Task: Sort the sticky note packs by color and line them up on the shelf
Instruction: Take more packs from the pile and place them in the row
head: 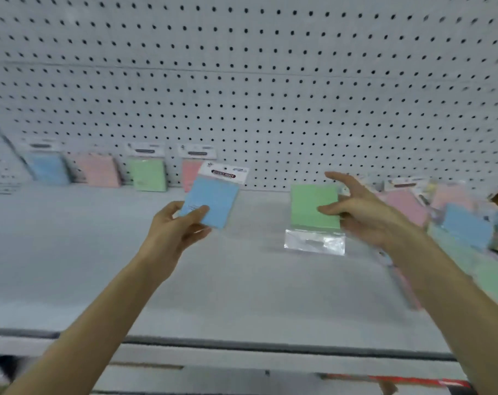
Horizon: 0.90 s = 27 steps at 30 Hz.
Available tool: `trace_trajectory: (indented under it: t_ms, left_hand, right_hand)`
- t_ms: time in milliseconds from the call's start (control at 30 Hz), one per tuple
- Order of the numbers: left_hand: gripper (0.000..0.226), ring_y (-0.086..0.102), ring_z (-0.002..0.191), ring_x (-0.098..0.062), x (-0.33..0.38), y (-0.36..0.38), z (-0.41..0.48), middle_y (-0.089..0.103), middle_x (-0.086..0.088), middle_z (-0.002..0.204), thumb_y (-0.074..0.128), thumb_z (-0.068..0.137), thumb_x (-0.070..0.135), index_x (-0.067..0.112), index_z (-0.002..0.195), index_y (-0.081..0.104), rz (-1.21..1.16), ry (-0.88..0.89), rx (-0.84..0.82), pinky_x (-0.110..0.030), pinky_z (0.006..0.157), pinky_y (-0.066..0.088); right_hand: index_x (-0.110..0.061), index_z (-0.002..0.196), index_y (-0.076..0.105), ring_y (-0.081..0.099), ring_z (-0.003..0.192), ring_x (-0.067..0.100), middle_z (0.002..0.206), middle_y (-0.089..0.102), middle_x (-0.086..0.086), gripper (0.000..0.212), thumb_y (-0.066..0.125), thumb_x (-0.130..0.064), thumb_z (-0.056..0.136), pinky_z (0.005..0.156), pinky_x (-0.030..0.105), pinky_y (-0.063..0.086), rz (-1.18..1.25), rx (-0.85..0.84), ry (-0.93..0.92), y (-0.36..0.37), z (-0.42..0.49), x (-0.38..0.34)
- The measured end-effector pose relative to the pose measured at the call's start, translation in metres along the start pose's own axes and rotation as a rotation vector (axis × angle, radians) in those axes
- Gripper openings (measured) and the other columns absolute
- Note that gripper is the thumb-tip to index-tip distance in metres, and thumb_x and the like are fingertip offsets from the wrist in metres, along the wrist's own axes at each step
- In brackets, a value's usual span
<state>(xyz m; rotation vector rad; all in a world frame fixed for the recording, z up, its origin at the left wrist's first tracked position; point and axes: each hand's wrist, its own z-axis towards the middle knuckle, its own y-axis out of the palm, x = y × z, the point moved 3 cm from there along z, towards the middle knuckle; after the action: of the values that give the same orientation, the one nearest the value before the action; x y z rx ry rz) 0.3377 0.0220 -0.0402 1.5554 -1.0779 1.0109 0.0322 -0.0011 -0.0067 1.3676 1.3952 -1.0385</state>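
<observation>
Shelf (99,252) with pegboard (242,81) back, seen from in front and slightly above; motion blur softens most detail. Left hand (173,223), centre of frame, grips blue pack (213,203) by its lower corner, thumb on the front face and fingers curled behind it. The pack is held above the shelf, tilted to the right, with its white header uppermost. Right hand (361,212), right of centre, is spread with fingers straight and holds nothing. Its thumb overlaps the right edge of green pack (313,206); whether they touch cannot be told. Green pack lies flat on the shelf, its clear header toward the lower edge of the frame. Row (148,173) of four packs stands at upper left, leaning on the pegboard: from the left blue, pink, green, pink, the last partly hidden behind the held pack. Pile (464,223) of loose packs, pink, blue and green, lies at the right edge, blurred and partly behind the right forearm
</observation>
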Motion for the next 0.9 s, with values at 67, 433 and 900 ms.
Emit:
trace_trajectory:
  t_ms: [67, 433, 900]
  left_hand:
    - [0.036, 0.069, 0.071, -0.014, 0.014, -0.058, 0.005, 0.068, -0.014, 0.096, 0.066, 0.084, 0.007, -0.004, 0.116, 0.053, -0.030, 0.013, 0.058, -0.019, 0.065, 0.055]
    - [0.051, 0.071, 0.084, -0.033, 0.029, -0.259, 0.030, 0.070, -0.021, 0.099, 0.077, 0.065, 0.004, 0.003, 0.110, 0.052, 0.134, 0.059, 0.126, -0.031, 0.067, 0.059]
    - [0.023, 0.069, 0.078, -0.023, 0.038, -0.291, 0.106, 0.065, -0.016, 0.098, 0.064, 0.085, 0.000, 0.015, 0.091, 0.048, 0.269, 0.202, 0.122, -0.023, 0.059, 0.056]
  right_hand:
    - [-0.024, 0.120, 0.054, 0.064, 0.083, 0.023, 0.100, 0.062, 0.012, 0.056, 0.060, 0.013, 0.079, 0.055, 0.026, 0.055, 0.065, -0.042, 0.045, 0.057, 0.016, 0.002]
    - [0.006, 0.107, 0.059, 0.071, 0.086, 0.025, 0.102, 0.070, 0.018, 0.026, 0.059, 0.007, 0.081, 0.065, 0.032, 0.060, 0.866, -0.101, 0.299, 0.285, 0.078, 0.058]
    - [-0.008, 0.103, 0.060, 0.062, 0.087, 0.017, 0.096, 0.067, 0.005, 0.014, 0.057, -0.005, 0.089, 0.076, 0.027, 0.051, 1.013, 0.068, 0.159, 0.351, 0.117, 0.072]
